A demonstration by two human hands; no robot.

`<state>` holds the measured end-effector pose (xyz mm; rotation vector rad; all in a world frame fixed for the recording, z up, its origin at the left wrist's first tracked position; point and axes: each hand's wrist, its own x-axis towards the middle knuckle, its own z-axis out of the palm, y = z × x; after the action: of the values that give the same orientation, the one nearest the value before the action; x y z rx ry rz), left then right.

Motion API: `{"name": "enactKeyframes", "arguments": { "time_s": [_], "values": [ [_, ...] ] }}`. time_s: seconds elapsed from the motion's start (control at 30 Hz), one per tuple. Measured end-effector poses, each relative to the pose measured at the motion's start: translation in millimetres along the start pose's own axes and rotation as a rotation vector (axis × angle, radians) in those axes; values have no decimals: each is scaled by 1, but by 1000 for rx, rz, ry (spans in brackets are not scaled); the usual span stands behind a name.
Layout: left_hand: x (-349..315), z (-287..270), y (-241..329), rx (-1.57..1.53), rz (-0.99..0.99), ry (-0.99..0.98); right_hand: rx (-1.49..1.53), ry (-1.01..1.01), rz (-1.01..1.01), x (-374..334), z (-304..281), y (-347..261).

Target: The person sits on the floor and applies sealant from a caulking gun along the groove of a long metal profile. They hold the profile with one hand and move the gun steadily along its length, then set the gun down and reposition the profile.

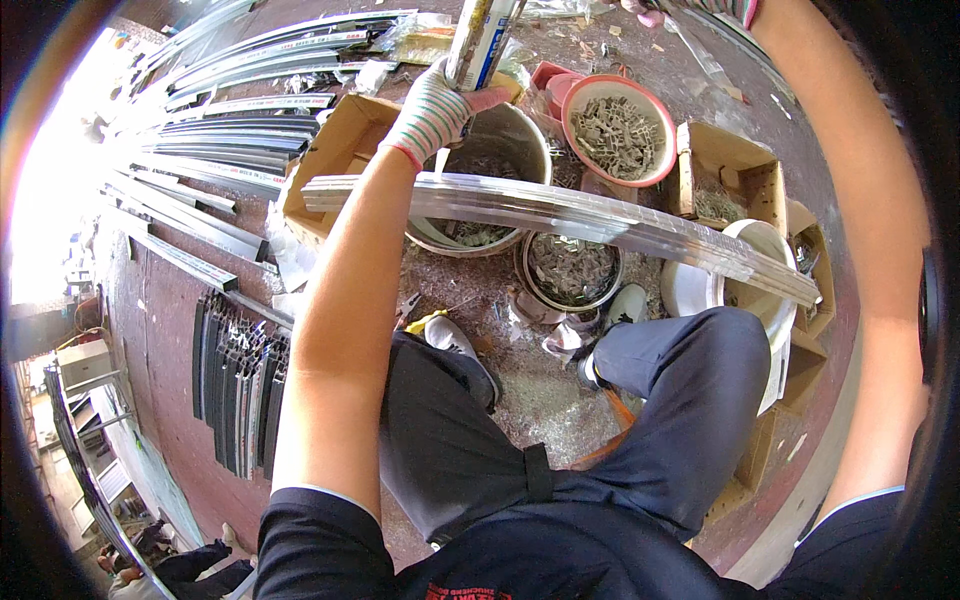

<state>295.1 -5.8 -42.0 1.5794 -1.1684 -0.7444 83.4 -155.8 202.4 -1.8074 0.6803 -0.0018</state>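
My left hand (432, 112), in a white glove with coloured stripes, is closed around a white, blue and yellow printed tube (482, 42). The tube's upper end runs out of the picture, so I cannot tell exactly what it is. At the top right edge my right hand (742, 8) wears a similar striped glove. It is mostly cut off, and what it may hold does not show. Below both hands, a bundle of pale, shiny long strips (570, 215) lies crosswise over the containers, passing under my left forearm.
A big bucket (540, 150), a red-rimmed basin (571, 95) of small metal pieces, another bucket (520, 262) and cardboard boxes (765, 165) surround my feet. Long dark profiles (235, 130) cover the floor at left; a shorter stack (235, 385) sits nearer. A person (190, 565) is at the lower left.
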Motion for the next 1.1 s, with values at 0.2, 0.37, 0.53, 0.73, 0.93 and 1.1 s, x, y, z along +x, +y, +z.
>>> {"name": "enactKeyframes", "arguments": {
  "time_s": [0.2, 0.37, 0.53, 0.73, 0.93, 1.1],
  "values": [
    [0, 13, 7, -33, -11, -26, -22, -61, -12, -7, -10, 4],
    [3, 22, 13, -11, 48, -95, 29, -78, -13, -13, -21, 13],
    [-2, 16, 21, 51, -39, -124, 160, -130, -42, -15, -20, 20],
    [-1, 17, 17, 0, 7, -103, 63, 127, -4, -28, -10, 20],
    [4, 28, 13, -4, -42, -107, 56, -46, -19, -26, -22, 22],
    [5, 36, 14, 63, -53, -110, 65, -77, -42, -24, -30, 28]
  ]
}}
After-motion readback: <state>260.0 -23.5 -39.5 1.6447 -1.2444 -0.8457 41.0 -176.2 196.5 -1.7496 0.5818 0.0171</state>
